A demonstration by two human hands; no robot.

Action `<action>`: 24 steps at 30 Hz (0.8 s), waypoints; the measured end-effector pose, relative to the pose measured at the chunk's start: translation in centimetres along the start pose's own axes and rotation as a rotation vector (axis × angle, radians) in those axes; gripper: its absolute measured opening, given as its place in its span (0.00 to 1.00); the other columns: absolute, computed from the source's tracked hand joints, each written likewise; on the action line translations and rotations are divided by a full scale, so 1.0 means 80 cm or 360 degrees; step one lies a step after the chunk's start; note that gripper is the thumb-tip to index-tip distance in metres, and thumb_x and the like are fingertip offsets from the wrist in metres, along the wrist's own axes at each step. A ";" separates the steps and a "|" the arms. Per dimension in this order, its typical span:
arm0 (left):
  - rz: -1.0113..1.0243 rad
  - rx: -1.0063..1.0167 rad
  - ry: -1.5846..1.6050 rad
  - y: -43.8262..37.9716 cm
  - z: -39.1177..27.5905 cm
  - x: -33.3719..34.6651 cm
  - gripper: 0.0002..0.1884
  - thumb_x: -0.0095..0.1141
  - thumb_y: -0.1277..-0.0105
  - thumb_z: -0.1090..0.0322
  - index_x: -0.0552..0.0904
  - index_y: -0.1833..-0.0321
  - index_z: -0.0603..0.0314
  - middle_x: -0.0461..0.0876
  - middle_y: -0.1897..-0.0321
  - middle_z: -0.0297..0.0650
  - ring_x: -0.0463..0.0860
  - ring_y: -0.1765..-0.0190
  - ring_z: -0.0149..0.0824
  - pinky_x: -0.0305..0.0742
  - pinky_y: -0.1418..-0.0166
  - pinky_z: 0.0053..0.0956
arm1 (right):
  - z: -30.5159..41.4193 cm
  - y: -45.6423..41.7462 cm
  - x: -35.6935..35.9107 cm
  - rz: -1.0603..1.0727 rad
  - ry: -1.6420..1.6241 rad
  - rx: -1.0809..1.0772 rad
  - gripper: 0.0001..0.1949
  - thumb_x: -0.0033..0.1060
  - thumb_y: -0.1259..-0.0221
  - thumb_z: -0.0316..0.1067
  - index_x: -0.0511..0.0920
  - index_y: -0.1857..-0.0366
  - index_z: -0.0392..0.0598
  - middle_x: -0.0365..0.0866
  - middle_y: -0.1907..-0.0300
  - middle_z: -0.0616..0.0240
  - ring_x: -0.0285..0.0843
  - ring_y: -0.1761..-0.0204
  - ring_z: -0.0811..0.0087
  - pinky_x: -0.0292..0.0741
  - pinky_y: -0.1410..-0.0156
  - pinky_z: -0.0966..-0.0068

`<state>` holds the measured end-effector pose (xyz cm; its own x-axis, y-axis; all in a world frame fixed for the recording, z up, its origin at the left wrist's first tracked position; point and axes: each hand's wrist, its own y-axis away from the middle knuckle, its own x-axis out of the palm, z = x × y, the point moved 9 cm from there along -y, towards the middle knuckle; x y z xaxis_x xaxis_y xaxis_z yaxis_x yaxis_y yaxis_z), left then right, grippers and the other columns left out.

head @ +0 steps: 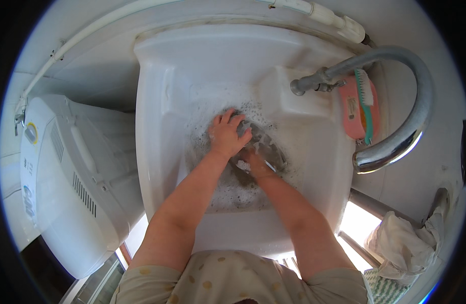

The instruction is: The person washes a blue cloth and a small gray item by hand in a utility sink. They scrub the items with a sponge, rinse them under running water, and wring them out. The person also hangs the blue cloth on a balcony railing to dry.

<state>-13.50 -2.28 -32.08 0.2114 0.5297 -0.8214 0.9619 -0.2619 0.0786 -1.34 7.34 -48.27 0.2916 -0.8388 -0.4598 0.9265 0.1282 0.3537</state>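
A wet grey-brown item [264, 138], perhaps cloth, lies partly under cloudy, soapy water in a white ceramic sink [233, 231]. My left hand [228, 136] rests palm down at its upper left side, fingers spread and specked with foam. Close beside it, my right hand [256, 161] reaches into the water against the same item. Its fingers are submerged or hidden, so its grip does not show. A thin white strip [270, 166] shows just right of that hand; what it belongs to is unclear.
A curved metal faucet [423, 91] arches over the sink's right side. Near its base, a green brush [364, 98] with white bristles lies on a pink soap dish [351, 114]. A white appliance [81, 178] stands at left. A pale cloth [402, 243] hangs at lower right.
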 end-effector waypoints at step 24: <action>0.0101 0.0026 -0.0070 -0.009 -0.026 0.000 0.26 0.59 0.44 0.46 0.82 0.43 0.43 0.69 0.30 0.41 0.66 0.32 0.52 0.62 0.34 0.55 | -0.028 0.024 -0.042 -0.0202 -0.0237 0.0732 0.17 0.57 0.38 0.38 0.80 0.48 0.42 0.79 0.50 0.52 0.75 0.47 0.50 0.74 0.45 0.57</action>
<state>-13.83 -0.37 -30.97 0.2639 0.4757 -0.8391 0.9438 -0.3070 0.1228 -0.01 11.58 -47.83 0.1153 -0.9034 -0.4129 0.7420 -0.1981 0.6405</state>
